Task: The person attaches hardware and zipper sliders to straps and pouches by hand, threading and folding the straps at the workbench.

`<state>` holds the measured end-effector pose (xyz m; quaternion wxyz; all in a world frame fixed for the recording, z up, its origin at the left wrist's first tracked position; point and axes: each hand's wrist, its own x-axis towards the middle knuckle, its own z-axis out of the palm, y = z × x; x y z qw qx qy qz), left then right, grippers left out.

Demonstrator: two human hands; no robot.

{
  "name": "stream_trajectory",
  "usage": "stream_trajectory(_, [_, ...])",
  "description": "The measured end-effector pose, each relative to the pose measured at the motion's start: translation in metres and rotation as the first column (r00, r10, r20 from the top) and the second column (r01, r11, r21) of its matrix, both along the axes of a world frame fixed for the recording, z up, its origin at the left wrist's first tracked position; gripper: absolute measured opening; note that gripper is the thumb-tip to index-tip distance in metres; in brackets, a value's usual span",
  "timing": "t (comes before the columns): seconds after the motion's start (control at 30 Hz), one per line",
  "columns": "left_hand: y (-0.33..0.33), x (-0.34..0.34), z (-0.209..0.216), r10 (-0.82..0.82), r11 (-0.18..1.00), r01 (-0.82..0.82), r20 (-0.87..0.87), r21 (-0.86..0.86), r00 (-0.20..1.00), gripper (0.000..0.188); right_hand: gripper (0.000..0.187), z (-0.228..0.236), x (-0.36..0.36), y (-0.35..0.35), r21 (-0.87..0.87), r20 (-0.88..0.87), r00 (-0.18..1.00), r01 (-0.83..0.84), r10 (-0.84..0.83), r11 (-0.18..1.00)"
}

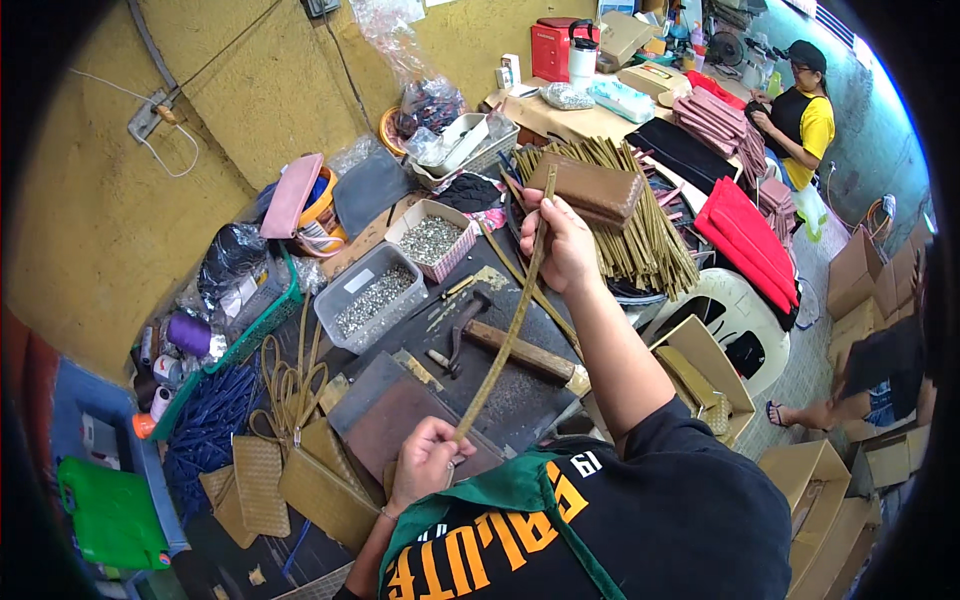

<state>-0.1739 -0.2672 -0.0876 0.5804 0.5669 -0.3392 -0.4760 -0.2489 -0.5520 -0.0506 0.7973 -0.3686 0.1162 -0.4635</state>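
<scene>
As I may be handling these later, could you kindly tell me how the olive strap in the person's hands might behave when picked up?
The strap, held between the left hand and the right hand, is probably flexible, since similar looped straps curl nearby. It looks thin and narrow, so likely light. Its flat shape should make rolling unlikely.

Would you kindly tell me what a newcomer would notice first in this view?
First, the long olive strap held between the left hand and right hand, crossing above a wooden-handled hammer. Behind the right hand lies a big heap of similar strips. Bright red fabric stands out to its right.
</scene>
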Motion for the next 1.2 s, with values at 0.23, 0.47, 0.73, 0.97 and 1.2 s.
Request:
stream_trajectory(0.23, [0.004, 0.021, 0.006, 0.629, 0.624, -0.738, -0.396, -0.257, 0.669, 0.008, 0.017, -0.006, -0.003, -0.011, 0.087, 0.006, 0.994, -0.112, 0.112, 0.99])
stream_trajectory(0.47, [0.009, 0.042, 0.001, 0.616, 0.444, -0.797, -0.506, -0.41, 0.603, 0.009, 0.012, -0.041, -0.025, 0.005, 0.197, -0.169, 0.983, -0.037, 0.071, 0.98])
stream_trajectory(0.73, [0.014, 0.035, -0.002, 0.646, 0.452, -0.834, -0.529, -0.317, 0.551, 0.006, 0.01, -0.061, -0.027, 0.002, 0.199, -0.155, 0.975, -0.126, 0.158, 0.972])
stream_trajectory(0.97, [0.013, 0.034, -0.003, 0.649, 0.471, -0.825, -0.511, -0.313, 0.564, 0.005, 0.011, -0.063, -0.03, -0.002, 0.2, -0.136, 0.981, -0.108, 0.137, 0.974])
stream_trajectory(1.2, [0.012, 0.035, -0.003, 0.649, 0.472, -0.818, -0.499, -0.328, 0.574, 0.005, 0.011, -0.065, -0.029, -0.002, 0.2, -0.119, 0.983, -0.116, 0.142, 0.973])
